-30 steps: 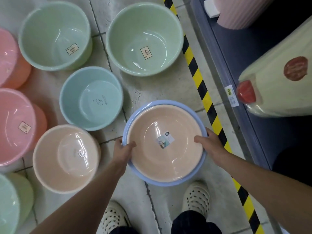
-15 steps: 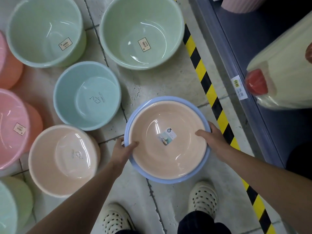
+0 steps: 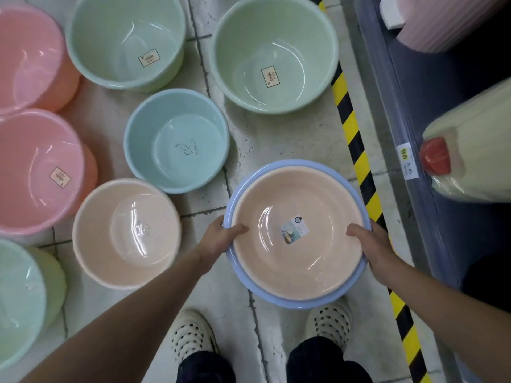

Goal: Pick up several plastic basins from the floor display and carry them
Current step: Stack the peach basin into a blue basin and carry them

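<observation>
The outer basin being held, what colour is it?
The outer basin is light blue, clearest in head view.

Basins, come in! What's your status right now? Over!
Left hand and right hand both grip the rims. Peach basin nested in blue basin, held up. Beige basin sits left, not touching.

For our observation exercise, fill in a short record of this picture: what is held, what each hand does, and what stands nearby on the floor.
held: peach basin nested in blue basin
left hand: grips the stack's left rim, thumb inside
right hand: grips its right rim, thumb inside
floor nearby: teal basin, cream basin, striped tape
</observation>
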Demonstrator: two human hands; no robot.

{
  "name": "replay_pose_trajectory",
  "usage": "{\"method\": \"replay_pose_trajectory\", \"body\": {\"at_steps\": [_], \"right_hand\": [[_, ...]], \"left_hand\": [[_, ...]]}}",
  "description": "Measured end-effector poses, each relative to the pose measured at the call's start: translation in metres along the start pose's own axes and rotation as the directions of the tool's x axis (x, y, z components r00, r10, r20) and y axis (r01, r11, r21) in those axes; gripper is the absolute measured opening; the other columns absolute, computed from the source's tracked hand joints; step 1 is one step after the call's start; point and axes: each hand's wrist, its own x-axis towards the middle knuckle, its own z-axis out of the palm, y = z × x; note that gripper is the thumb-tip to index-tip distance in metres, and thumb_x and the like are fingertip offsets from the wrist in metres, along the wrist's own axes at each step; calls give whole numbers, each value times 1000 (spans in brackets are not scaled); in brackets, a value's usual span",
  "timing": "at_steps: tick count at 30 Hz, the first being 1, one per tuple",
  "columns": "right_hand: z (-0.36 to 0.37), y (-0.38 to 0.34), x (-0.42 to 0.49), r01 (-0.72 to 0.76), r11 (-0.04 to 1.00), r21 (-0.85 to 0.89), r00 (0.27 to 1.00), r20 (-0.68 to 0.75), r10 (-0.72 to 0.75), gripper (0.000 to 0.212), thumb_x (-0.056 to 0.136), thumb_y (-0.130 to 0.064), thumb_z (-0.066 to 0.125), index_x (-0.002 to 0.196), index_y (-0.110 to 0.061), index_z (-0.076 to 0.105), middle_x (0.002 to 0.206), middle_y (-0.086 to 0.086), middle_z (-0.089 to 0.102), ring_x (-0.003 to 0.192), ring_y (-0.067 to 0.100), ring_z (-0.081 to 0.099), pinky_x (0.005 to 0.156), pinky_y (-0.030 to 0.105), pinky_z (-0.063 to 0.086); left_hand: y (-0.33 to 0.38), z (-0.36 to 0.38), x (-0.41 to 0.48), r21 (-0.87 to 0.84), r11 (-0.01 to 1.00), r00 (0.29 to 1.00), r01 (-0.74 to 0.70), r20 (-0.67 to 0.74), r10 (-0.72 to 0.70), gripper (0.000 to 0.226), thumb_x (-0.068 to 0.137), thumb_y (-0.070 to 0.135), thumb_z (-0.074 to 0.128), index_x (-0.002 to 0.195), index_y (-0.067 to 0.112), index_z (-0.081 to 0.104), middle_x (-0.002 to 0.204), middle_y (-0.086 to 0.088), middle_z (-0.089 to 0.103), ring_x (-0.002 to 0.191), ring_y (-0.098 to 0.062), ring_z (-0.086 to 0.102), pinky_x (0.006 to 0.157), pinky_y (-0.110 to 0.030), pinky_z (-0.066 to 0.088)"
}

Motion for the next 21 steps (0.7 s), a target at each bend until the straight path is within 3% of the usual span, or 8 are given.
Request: {"method": "replay_pose_trajectory", "body": {"at_steps": [3, 6, 9, 12, 15, 18, 21], "right_hand": [[5, -10, -31, -1, 1000, 14, 1000, -11, 1, 24, 89, -4, 62, 94, -28, 66, 102, 8, 68, 91, 30, 62, 87, 48, 52], [23, -27, -61, 18, 1000, 16, 1000, -2, -18, 24, 89, -3, 62, 97, -25, 66, 100, 6, 69, 89, 29, 63, 79, 41, 52], [54, -50, -90, 66, 998, 2, 996, 55, -66, 25, 89, -2, 62, 105, -21, 67, 97, 4, 70, 89, 27, 64, 69, 34, 50], [95, -72, -114, 111, 993, -42, 987, 125, -105, 25, 90, -3, 63, 105, -22, 66, 97, 2, 69, 86, 21, 63, 70, 33, 50], [142, -92, -136, 158, 983, -89, 973, 184, -140, 27, 88, -2, 64, 107, -21, 66, 98, 1, 70, 85, 18, 64, 72, 32, 51], [191, -108, -156, 234, 964, -126, 947, 254, -196, 27, 87, 0, 64, 99, -24, 66, 92, -3, 69, 81, 16, 63, 68, 30, 49], [239, -117, -173, 289, 940, -181, 919, 326, -220, 22, 86, -3, 64, 99, -22, 65, 88, -4, 68, 78, 13, 61, 64, 30, 48]], "left_hand": [[1, -16, -28, -26, 999, 999, -30, -16, 29, 34, 82, 24, 77, 114, 22, 66, 105, 0, 77, 88, -14, 74, 66, -24, 55], [4, -42, -55, -62, 997, 997, -47, -64, 43, 25, 85, 19, 75, 108, 22, 66, 100, 2, 76, 80, -8, 73, 62, -17, 55], [1, -80, -81, -86, 994, 990, -60, -136, 48, 21, 85, 21, 75, 104, 26, 66, 100, 3, 74, 84, -10, 71, 68, -22, 58], [-7, -123, -105, -130, 989, 976, -65, -216, 35, 24, 85, 23, 74, 108, 24, 66, 103, 0, 74, 91, -17, 72, 79, -36, 60], [-16, -169, -128, -190, 977, 955, -100, -292, 41, 24, 85, 21, 74, 108, 23, 65, 100, 1, 73, 88, -16, 70, 67, -26, 55], [-32, -214, -147, -224, 968, 940, -117, -339, 36, 39, 78, 29, 73, 114, 20, 65, 105, -2, 74, 95, -20, 71, 77, -31, 56], [-53, -254, -157, -263, 957, 919, -123, -393, 10, 36, 80, 27, 73, 114, 20, 66, 106, -4, 74, 98, -23, 71, 80, -32, 56]]}}
